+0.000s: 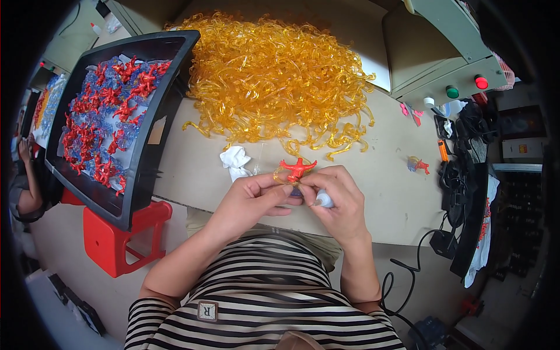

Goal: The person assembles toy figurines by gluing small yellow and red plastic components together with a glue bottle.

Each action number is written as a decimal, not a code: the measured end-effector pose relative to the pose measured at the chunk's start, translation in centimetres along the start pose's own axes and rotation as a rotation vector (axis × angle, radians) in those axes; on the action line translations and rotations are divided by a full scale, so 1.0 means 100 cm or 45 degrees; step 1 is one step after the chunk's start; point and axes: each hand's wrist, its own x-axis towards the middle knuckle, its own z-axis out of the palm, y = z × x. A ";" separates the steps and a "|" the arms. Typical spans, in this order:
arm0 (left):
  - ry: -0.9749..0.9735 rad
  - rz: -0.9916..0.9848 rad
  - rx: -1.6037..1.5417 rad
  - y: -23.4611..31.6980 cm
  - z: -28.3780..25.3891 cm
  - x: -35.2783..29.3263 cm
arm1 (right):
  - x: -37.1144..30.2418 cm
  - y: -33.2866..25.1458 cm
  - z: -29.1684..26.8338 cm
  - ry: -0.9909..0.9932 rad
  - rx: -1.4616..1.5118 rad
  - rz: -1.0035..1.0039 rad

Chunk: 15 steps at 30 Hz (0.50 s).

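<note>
In front of me a small red plastic figure (pixel 297 168), its arms spread wide, stands up between my fingertips. A thin strand of clear yellow plastic curves around its left side, and a bluish clear part shows under it. My left hand (pixel 256 197) is closed in a pinch at the figure's lower part. My right hand (pixel 341 204) is closed on a small white bottle (pixel 324 199), held partly inside the palm, while its fingertips reach the figure too. The bottle's tip is hard to make out. Beyond the hands lies a large heap of curly clear yellow plastic pieces (pixel 274 81).
A black tray (pixel 142 146) of red and blue figures stands at the left, above a red stool (pixel 111 242). Crumpled white tissue (pixel 235 158) lies near my left hand. One more figure (pixel 417 165) lies at the right, near black cables (pixel 455 186). Buttons sit on a grey-green panel (pixel 452 87).
</note>
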 end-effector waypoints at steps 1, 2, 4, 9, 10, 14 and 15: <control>0.002 -0.001 -0.001 -0.001 0.000 0.000 | -0.001 0.001 0.001 0.005 0.017 -0.006; 0.017 0.016 0.011 -0.002 0.000 0.000 | -0.002 0.002 0.002 0.009 0.034 -0.012; 0.025 0.033 0.022 -0.005 0.002 0.002 | -0.004 0.002 0.003 0.037 0.030 -0.041; 0.102 0.094 0.080 -0.011 0.002 0.003 | -0.006 0.005 0.009 0.115 0.034 -0.110; 0.102 0.093 0.081 -0.010 0.002 0.003 | -0.006 0.004 0.010 0.147 0.023 -0.108; 0.092 0.137 0.101 -0.013 0.003 0.003 | -0.007 0.004 0.011 0.168 0.028 -0.088; 0.092 0.158 0.097 -0.014 0.003 0.003 | -0.008 0.003 0.010 0.170 0.027 -0.087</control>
